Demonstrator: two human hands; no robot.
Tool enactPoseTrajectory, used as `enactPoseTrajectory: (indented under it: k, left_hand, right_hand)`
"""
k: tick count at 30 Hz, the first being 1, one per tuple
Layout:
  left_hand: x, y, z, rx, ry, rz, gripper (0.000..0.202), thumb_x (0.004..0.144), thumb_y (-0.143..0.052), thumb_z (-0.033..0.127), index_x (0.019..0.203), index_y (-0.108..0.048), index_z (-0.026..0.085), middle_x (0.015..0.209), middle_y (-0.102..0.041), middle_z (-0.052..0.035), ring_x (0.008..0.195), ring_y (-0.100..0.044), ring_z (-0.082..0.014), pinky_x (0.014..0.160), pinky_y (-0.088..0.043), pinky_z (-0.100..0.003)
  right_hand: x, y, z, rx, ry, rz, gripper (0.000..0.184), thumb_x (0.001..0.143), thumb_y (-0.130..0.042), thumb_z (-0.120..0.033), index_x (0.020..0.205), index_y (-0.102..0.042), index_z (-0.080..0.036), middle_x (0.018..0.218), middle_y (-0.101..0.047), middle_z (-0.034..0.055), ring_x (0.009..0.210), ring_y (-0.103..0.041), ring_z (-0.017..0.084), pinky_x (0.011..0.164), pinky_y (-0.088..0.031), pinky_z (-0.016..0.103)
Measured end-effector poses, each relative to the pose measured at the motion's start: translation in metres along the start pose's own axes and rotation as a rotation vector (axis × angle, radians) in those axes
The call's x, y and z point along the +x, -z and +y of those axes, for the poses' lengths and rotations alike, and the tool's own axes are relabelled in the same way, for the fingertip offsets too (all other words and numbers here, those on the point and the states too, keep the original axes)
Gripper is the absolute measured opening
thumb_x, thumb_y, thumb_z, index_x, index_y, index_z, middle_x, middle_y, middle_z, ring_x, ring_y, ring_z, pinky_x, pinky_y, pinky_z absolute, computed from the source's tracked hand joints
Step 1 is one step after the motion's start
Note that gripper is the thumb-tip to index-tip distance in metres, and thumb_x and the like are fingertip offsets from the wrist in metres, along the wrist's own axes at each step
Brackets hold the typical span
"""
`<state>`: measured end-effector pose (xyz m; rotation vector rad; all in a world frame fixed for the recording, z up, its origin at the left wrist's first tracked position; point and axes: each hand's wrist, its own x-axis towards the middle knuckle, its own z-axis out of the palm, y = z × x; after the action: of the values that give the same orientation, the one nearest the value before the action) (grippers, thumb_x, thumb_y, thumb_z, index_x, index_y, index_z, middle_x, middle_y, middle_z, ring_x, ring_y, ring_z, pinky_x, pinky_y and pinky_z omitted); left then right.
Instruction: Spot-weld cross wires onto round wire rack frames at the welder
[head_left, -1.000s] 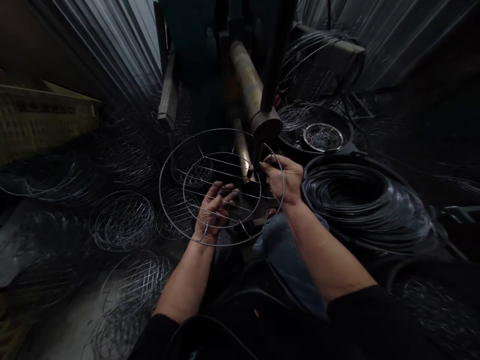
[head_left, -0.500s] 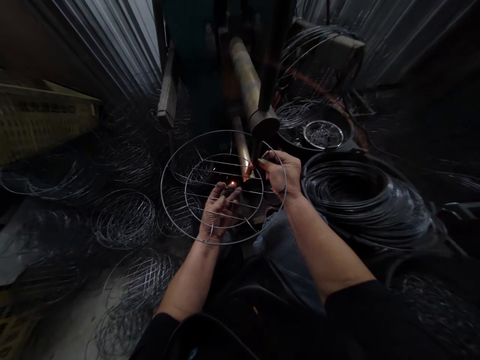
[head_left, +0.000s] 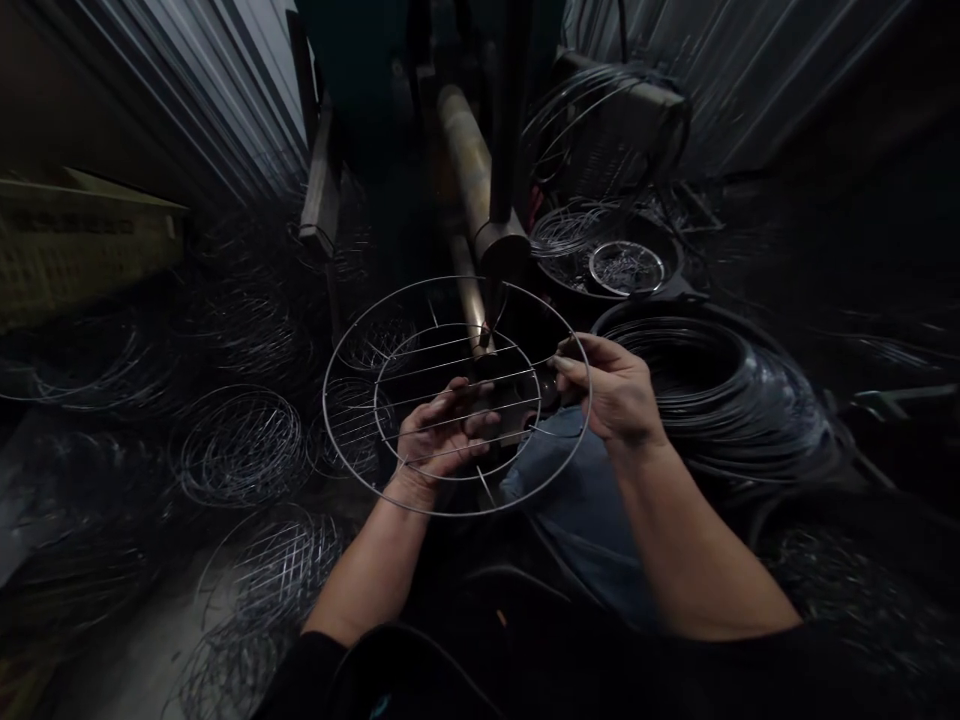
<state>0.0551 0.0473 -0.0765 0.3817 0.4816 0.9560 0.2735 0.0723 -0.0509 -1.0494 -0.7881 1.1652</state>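
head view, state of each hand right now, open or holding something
Left hand: open, palm up, loosely curled beneath the wire rack.
Right hand: closed in a pinch at the rack's right side; exactly what it grips cannot be told.

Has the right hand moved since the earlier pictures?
Yes: the right hand has moved rightward and toward the wearer, now farther from the thick metal cylinder than before.

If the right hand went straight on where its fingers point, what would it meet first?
Probably the inner wire ring, just left of the right hand, though depth is hard to judge.
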Motion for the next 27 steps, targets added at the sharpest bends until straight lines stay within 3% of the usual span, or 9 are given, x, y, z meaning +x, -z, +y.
enactPoseTrajectory:
  k: [2, 6, 8, 10, 12, 16, 19, 23, 27]
  left_hand:
    - [-0.001, 0.000, -0.001, 0.001, 0.003, -0.004, 0.028, 0.086, -0.051, 0.034, 0.105, -0.069, 0.028, 0.133, -0.058, -0.0089, 0.094, -0.067, -0.0285, 0.064, -0.053, -0.036]
    - [0.000, 0.002, -0.001, -0.011, 0.030, 0.060, 0.057, 0.085, -0.040, 0.069, 0.104, -0.069, 0.024, 0.137, -0.054, -0.0140, 0.100, -0.065, -0.0345, 0.064, -0.052, -0.038]
    - [0.002, 0.002, 0.001, -0.014, 0.063, 0.081, 0.065, 0.082, -0.037, 0.076, 0.104, -0.068, 0.023, 0.133, -0.057, -0.0163, 0.101, -0.064, -0.0363, 0.065, -0.052, -0.040]
    - [0.004, 0.002, 0.001, -0.007, 0.105, 0.094, 0.064, 0.082, -0.039, 0.075, 0.106, -0.067, 0.023, 0.129, -0.059, -0.0171, 0.101, -0.065, -0.0365, 0.067, -0.053, -0.043]
    - [0.005, 0.000, 0.001, -0.002, 0.123, 0.102, 0.062, 0.083, -0.040, 0.073, 0.109, -0.066, 0.023, 0.127, -0.060, -0.0171, 0.102, -0.064, -0.0367, 0.068, -0.053, -0.044]
    - [0.001, -0.011, -0.006, -0.053, 0.122, 0.049, 0.055, 0.089, -0.039, 0.065, 0.114, -0.065, 0.023, 0.129, -0.059, -0.0153, 0.113, -0.059, -0.0372, 0.070, -0.054, -0.042]
    - [-0.005, -0.022, -0.014, -0.114, 0.155, -0.043, 0.056, 0.090, -0.038, 0.064, 0.119, -0.063, 0.023, 0.140, -0.052, -0.0143, 0.127, -0.049, -0.0396, 0.077, -0.053, -0.044]
    - [-0.009, -0.029, -0.022, -0.143, 0.197, -0.097, 0.061, 0.088, -0.039, 0.068, 0.122, -0.063, 0.023, 0.142, -0.049, -0.0148, 0.127, -0.048, -0.0426, 0.074, -0.053, -0.039]
    - [-0.007, -0.026, -0.020, -0.106, 0.120, -0.064, 0.058, 0.087, -0.043, 0.067, 0.122, -0.062, 0.025, 0.139, -0.052, -0.0136, 0.126, -0.049, -0.0405, 0.076, -0.053, -0.037]
  right_hand:
    - [0.003, -0.008, 0.003, -0.019, 0.026, 0.026, 0.029, 0.053, -0.081, -0.026, 0.078, -0.069, -0.019, 0.059, -0.060, -0.0036, 0.046, -0.050, 0.009, 0.045, -0.038, 0.024]
    - [-0.006, -0.003, 0.004, -0.023, 0.059, 0.080, 0.023, 0.057, -0.080, -0.024, 0.076, -0.068, -0.019, 0.064, -0.061, -0.0036, 0.047, -0.049, 0.008, 0.047, -0.040, 0.024]
    - [-0.023, 0.009, 0.000, -0.070, 0.048, -0.013, 0.022, 0.058, -0.080, -0.020, 0.077, -0.070, -0.020, 0.071, -0.066, -0.0011, 0.056, -0.056, 0.011, 0.053, -0.045, 0.026]
    - [-0.044, 0.021, -0.004, -0.169, 0.040, -0.198, 0.024, 0.059, -0.081, -0.017, 0.082, -0.074, -0.021, 0.083, -0.070, 0.0031, 0.073, -0.063, 0.017, 0.063, -0.051, 0.029]
    - [-0.061, 0.027, -0.006, -0.226, 0.102, -0.258, 0.023, 0.063, -0.081, -0.018, 0.085, -0.075, -0.023, 0.090, -0.070, 0.0047, 0.076, -0.064, 0.018, 0.067, -0.052, 0.032]
    - [-0.070, 0.023, -0.004, -0.200, 0.274, 0.022, 0.009, 0.072, -0.076, -0.021, 0.080, -0.075, -0.024, 0.070, -0.066, 0.0002, 0.054, -0.057, 0.013, 0.058, -0.048, 0.031]
    - [-0.064, 0.018, -0.001, -0.231, 0.281, 0.180, 0.011, 0.069, -0.078, -0.024, 0.079, -0.074, -0.022, 0.056, -0.060, -0.0019, 0.049, -0.055, 0.013, 0.053, -0.047, 0.030]
    - [-0.050, 0.018, 0.008, -0.196, 0.195, 0.231, 0.016, 0.063, -0.081, -0.027, 0.074, -0.072, -0.019, 0.048, -0.057, -0.0033, 0.043, -0.051, 0.012, 0.048, -0.044, 0.028]
    - [-0.026, 0.007, 0.022, -0.143, 0.184, 0.194, 0.019, 0.062, -0.080, -0.030, 0.073, -0.071, -0.018, 0.048, -0.056, -0.0039, 0.041, -0.048, 0.010, 0.043, -0.039, 0.025]
